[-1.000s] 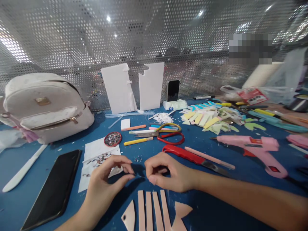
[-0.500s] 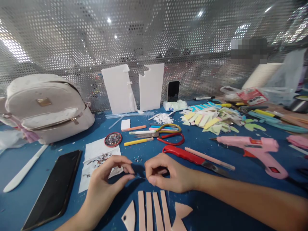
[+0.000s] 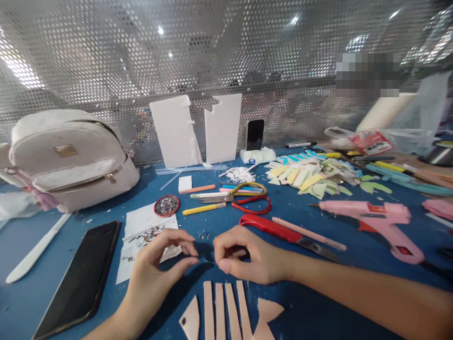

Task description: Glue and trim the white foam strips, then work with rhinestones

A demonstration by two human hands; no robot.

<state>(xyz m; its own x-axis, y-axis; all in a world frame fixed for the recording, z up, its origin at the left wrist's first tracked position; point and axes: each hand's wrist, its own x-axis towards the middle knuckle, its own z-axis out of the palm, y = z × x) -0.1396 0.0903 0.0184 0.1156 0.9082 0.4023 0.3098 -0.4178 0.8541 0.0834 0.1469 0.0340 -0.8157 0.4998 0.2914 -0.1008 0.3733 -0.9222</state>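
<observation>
Between my two hands runs a thin, clear thread (image 3: 205, 260), barely visible against the blue table. My left hand (image 3: 161, 264) pinches one end between thumb and fingertips. The other end goes into the curled fingers of my right hand (image 3: 246, 255), closed on it. Below the hands lie several pink strips (image 3: 219, 309) side by side. To their left is a pink fish-head piece (image 3: 191, 317) with a dark eye spot, and to their right a pink tail piece (image 3: 269, 309). A red dish of tiny beads (image 3: 166, 206) sits beyond my left hand, on white paper (image 3: 132, 226) with loose beads.
Scissors (image 3: 253, 200), a red-handled cutter (image 3: 279, 229) and several markers lie beyond my hands. A pink glue gun (image 3: 375, 219) is at right, before foam scraps (image 3: 307, 174). At left are a phone (image 3: 79, 278), a white plastic knife (image 3: 37, 250) and a backpack (image 3: 71, 160).
</observation>
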